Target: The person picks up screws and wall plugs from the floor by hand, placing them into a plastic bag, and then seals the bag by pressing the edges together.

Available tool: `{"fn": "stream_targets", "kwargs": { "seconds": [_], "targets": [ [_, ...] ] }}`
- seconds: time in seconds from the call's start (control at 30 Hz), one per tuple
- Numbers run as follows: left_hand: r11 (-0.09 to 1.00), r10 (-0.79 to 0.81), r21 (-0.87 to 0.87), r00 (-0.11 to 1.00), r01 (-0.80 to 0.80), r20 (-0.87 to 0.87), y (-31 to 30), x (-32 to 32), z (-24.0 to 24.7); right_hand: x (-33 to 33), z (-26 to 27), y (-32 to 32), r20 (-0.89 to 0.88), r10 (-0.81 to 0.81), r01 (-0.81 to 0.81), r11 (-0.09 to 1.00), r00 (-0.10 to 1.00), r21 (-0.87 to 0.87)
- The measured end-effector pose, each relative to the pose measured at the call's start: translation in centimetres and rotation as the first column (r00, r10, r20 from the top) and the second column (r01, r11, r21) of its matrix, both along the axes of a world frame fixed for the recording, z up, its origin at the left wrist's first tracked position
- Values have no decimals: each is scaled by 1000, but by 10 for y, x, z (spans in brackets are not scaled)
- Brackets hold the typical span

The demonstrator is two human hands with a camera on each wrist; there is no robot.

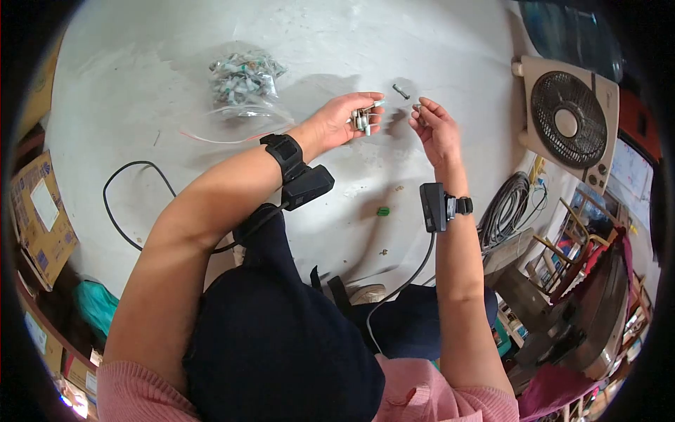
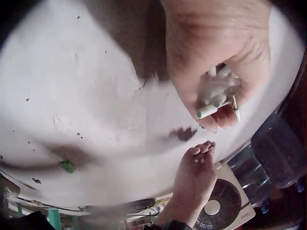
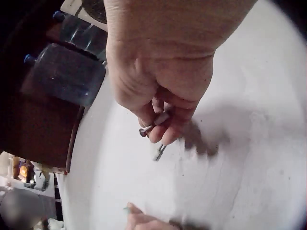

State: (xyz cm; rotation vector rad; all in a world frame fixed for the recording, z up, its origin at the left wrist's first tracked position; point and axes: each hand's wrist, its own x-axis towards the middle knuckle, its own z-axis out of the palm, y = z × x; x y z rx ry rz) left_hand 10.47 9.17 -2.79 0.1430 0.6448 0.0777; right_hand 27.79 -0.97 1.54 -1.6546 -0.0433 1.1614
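Note:
My left hand [image 1: 342, 119] is held palm up with curled fingers around several small white plastic cylinders [image 2: 216, 91]; one shows a green end and thin metal pins stick out among them. To its right, my right hand [image 1: 437, 130] pinches a small metal piece with a round flat head, like a screw [image 3: 152, 125], between thumb and fingertips. On the pale surface between and beyond the hands lies a single dark pin-like piece [image 1: 401, 91] with a lighter end. A clear plastic bag [image 1: 245, 81] packed with similar white and green pieces stands left of my left hand.
A box fan [image 1: 569, 123] stands at the right, with a coil of grey cable [image 1: 505, 211] below it. A small green piece [image 1: 383, 211] lies nearer my legs. Cardboard boxes [image 1: 46, 211] line the left edge. A black cable [image 1: 116, 183] loops beside my left arm.

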Motion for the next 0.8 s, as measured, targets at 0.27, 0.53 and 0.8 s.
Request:
{"fn": "stream_targets", "kwargs": {
  "seconds": [0.27, 0.53, 0.8],
  "targets": [
    [998, -4, -55, 999, 7, 52, -3, 4, -1, -22, 25, 6, -275, -61, 116, 975, 960, 190],
    [990, 14, -139, 998, -5, 60, -3, 3, 4, -37, 35, 15, 310, 310, -325, 946, 899, -4],
    [999, -8, -38, 1000, 9, 16, -2, -3, -6, -1, -35, 25, 698, 496, -235, 866, 516, -441]
  ]
}}
